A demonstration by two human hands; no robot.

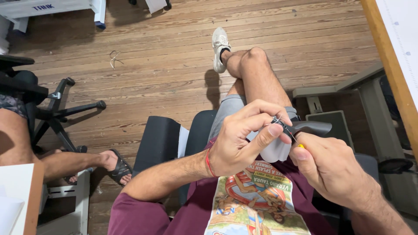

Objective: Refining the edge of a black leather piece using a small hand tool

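Observation:
My left hand pinches a tiny dark part between thumb and fingertips, above my lap. My right hand grips a thin tool with a yellow handle; its fine metal tip reaches up to the tiny part. A small pale sheet or cloth hangs under my left fingers. Both hands meet over my crossed leg. I sit on a dark chair in a maroon shirt with a colourful print.
Another person's leg and sandalled foot rest at the left by an office chair base. A wooden desk edge runs down the right. A grey armrest lies beside my hands. Wooden floor lies ahead.

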